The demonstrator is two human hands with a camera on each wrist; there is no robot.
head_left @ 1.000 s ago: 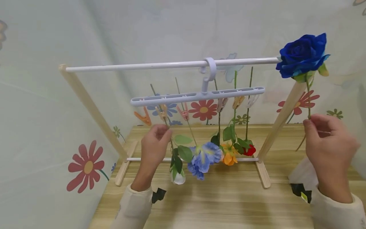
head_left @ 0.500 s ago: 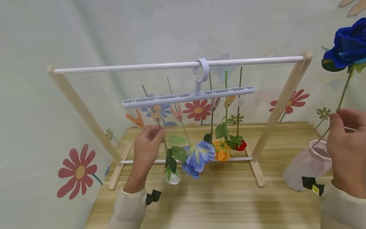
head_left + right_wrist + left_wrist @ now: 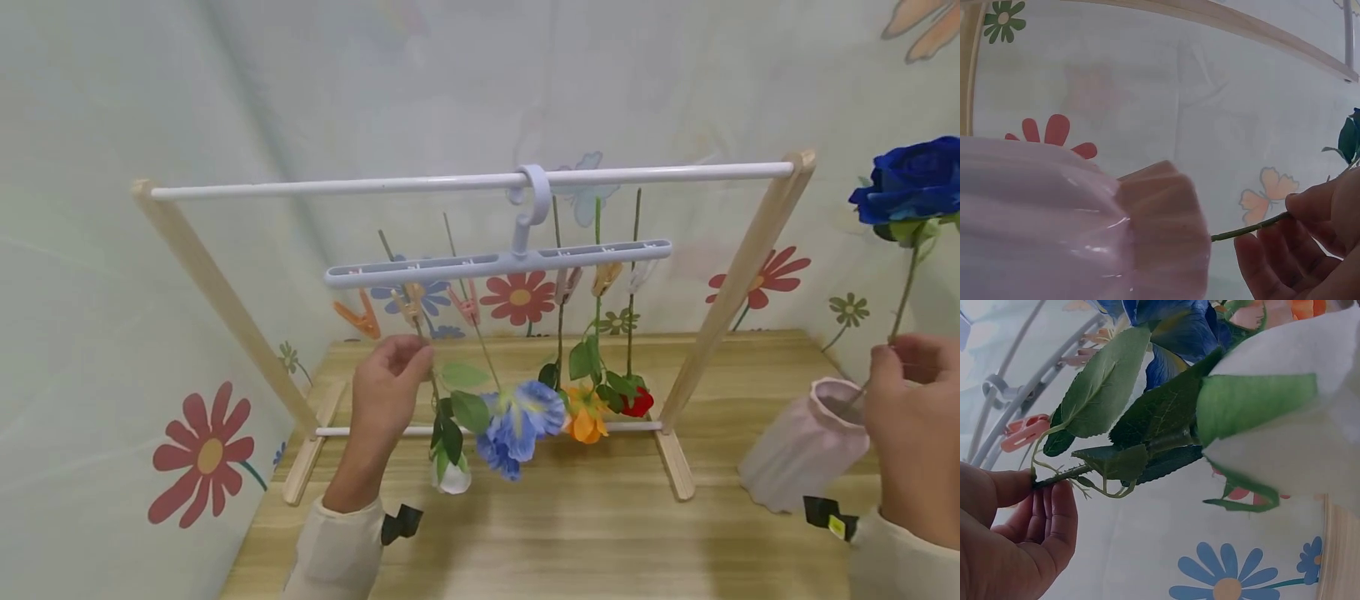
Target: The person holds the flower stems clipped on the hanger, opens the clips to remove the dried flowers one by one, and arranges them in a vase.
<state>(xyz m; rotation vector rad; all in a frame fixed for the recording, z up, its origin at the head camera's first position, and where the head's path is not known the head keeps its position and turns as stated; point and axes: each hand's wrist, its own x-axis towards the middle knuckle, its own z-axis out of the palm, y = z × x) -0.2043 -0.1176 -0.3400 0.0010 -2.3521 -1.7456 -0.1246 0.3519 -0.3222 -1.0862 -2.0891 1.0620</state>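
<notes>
My right hand [image 3: 915, 408] pinches the stem of a blue rose [image 3: 911, 187], bloom upward. The stem's lower end reaches into the mouth of a pale pink vase [image 3: 802, 446] with a ruffled rim, seen close in the right wrist view. With thumb and fingers, my left hand [image 3: 390, 387] pinches the stem of a white rose [image 3: 452, 473] that hangs head down below a yellowish clothespin [image 3: 408, 304]. In the left wrist view the white rose [image 3: 1291, 425] and its leaves fill the right side.
A lilac clip hanger [image 3: 450, 268] hangs on a rack's white rod [image 3: 337, 187]. A blue iris [image 3: 521, 421], an orange flower [image 3: 587, 414] and a red flower [image 3: 637, 402] hang from it, among others. An orange clothespin [image 3: 358, 315] holds nothing. Wooden rack posts [image 3: 738, 287] stand either side.
My right hand has carried the blue rose rightward, then lowered it so its stem enters the vase. My left hand stays at the white rose's stem. The head view has shifted slightly.
</notes>
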